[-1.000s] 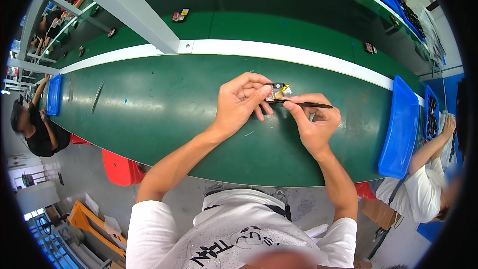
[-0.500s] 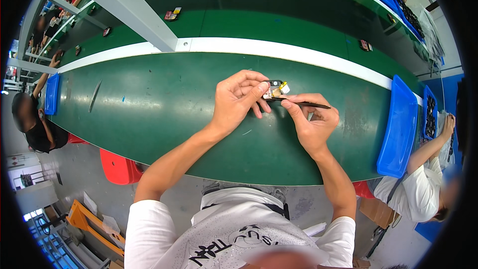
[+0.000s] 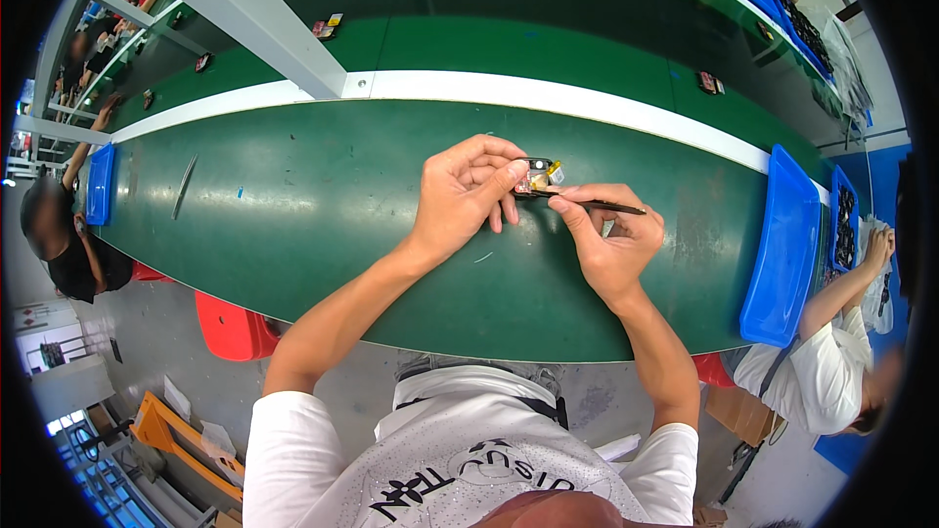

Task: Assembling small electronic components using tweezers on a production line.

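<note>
Item: small black electronic part with yellow tab (image 3: 537,177), pinched at the tips of the left hand (image 3: 468,198) fingers above the green surface (image 3: 293,205). Right hand (image 3: 611,240) fingers pinch 1 thin dark tool (image 3: 597,204), tip just beside the part. Risk: tip likely skids; part drops.

Both bare forearms come up from the lower edge and converge, the left one slanting in from the lower left, the right one rising more steeply from the lower right with its wrist bent slightly inward. The left hand (image 3: 468,194) shows its back upward, fingers curled and closed in a pinch, thumb laid along its right side toward the other hand. The right hand (image 3: 611,240) sits just right of it and a little lower, fingers folded into the palm, forefinger and thumb pressed together and pointing toward the left hand's fingertips.
</note>
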`<state>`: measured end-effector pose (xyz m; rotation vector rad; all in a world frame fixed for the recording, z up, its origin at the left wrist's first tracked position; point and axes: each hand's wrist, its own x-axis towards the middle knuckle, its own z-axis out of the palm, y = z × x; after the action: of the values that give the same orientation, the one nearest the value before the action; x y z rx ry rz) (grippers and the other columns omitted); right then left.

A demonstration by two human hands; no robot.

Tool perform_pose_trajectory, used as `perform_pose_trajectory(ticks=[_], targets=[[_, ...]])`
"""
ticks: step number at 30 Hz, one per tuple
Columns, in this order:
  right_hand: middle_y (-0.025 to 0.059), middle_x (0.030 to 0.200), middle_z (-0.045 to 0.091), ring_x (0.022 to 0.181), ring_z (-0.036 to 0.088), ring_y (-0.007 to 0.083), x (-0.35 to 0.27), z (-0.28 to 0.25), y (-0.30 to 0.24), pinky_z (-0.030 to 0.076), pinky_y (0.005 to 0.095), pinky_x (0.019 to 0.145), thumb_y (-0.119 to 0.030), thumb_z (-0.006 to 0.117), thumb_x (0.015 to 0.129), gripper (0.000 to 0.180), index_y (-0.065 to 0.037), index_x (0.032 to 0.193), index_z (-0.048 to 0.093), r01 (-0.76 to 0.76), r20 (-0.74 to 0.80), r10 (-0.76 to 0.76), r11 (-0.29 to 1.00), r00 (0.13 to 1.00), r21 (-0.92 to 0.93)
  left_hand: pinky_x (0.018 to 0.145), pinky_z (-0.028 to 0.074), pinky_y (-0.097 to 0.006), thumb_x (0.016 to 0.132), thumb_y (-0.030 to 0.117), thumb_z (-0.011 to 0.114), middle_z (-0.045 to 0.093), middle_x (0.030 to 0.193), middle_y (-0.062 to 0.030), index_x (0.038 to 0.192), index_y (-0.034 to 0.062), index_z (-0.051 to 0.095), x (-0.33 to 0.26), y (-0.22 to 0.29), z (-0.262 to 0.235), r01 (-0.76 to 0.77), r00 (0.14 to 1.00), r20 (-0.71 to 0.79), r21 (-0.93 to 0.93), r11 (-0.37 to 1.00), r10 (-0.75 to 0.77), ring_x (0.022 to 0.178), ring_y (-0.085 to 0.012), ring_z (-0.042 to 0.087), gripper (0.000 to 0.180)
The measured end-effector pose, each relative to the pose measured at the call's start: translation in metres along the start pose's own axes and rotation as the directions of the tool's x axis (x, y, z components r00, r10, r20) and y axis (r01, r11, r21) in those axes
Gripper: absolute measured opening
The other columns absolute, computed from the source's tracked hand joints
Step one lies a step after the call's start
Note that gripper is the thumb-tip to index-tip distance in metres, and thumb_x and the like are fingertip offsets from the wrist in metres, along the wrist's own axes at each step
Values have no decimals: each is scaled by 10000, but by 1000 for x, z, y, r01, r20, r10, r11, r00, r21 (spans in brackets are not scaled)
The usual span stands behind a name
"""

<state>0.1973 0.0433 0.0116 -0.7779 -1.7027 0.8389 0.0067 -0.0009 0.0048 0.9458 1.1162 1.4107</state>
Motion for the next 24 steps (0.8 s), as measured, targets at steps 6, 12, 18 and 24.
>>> perform_pose_trajectory(ticks=[6, 12, 18, 24], targets=[[8, 796, 764, 432, 381, 10, 0, 0, 0, 267, 207, 424, -10, 845, 803, 89, -19, 844, 767, -17, -3, 17, 1000, 1000, -3, 445, 520, -238, 996, 59, 651, 717, 874, -163, 1118, -92, 639, -2, -2, 3, -43, 999, -30, 20, 999, 44, 608, -176, 698, 194], [11, 802, 768, 430, 382, 7, 0, 1, 0, 268, 205, 421, -12, 844, 806, 85, -20, 842, 767, -1, -6, 1, 1000, 1000, -7, 468, 548, -249, 999, 53, 644, 722, 887, -175, 1118, -89, 640, -2, -1, 4, -50, 998, -35, -1, 999, 50, 632, -195, 713, 186], [11, 786, 764, 426, 377, 7, 0, 1, 0, 268, 205, 418, -13, 844, 806, 88, -21, 849, 768, 2, -4, -2, 1000, 1000, 12, 477, 554, -255, 996, 51, 644, 722, 875, -176, 1109, -94, 643, -3, -2, 3, -71, 997, -43, 5, 997, 71, 628, -196, 713, 183], [-6, 705, 719, 428, 374, 7, 0, -1, -3, 253, 209, 420, -26, 852, 800, 97, -33, 850, 770, -30, 43, 31, 999, 999, -21, 477, 553, -255, 988, 34, 644, 719, 858, -171, 1075, -100, 652, -2, 1, 0, -20, 999, -40, 25, 999, 21, 616, -197, 710, 161]])
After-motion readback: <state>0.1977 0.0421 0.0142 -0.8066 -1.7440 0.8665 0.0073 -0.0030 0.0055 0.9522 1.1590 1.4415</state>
